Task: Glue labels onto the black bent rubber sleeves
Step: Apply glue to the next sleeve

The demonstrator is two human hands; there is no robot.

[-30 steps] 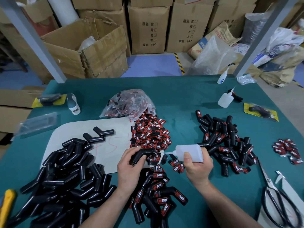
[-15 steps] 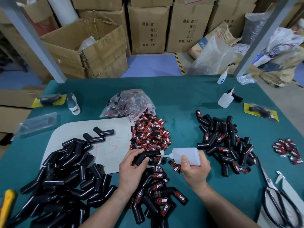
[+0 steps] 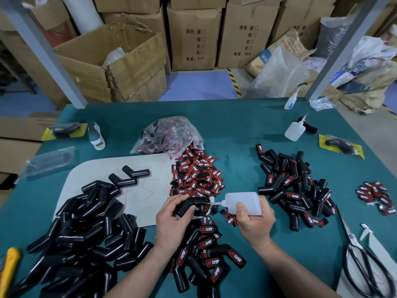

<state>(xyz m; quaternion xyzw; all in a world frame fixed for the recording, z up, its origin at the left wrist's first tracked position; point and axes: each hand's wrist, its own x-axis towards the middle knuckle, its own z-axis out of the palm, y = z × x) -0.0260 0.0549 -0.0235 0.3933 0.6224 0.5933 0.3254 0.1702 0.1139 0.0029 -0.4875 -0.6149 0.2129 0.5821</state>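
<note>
We see the left hand (image 3: 171, 224) curled round one black bent rubber sleeve (image 3: 189, 204), thumb on its near side and fingers over its top, holding it just above the near edge of a pale rounded board (image 3: 90, 175) on the green-covered table (image 3: 236, 125). The right hand (image 3: 255, 222) grips a translucent white squeeze bottle of glue (image 3: 245, 203), which lies on its side with its thin nozzle pointing left and its tip at the sleeve's right end; whether tip and rubber touch we cannot tell.

Just behind the held sleeve we find a heap of red-and-black labels (image 3: 197, 177) spilling from a crumpled clear plastic bag (image 3: 169, 134). To the left lies a big pile of bare black sleeves (image 3: 86, 229), partly on the board. Between the forearms sits a heap of sleeves bearing labels (image 3: 206, 254), and another labelled pile (image 3: 296, 186) lies to the right of the bottle. Further right we see a small cluster of loose labels (image 3: 376, 194) and, near the table's right edge, black-handled scissors (image 3: 365, 265). A second white glue bottle (image 3: 294, 131) stands well behind the right pile.
</note>
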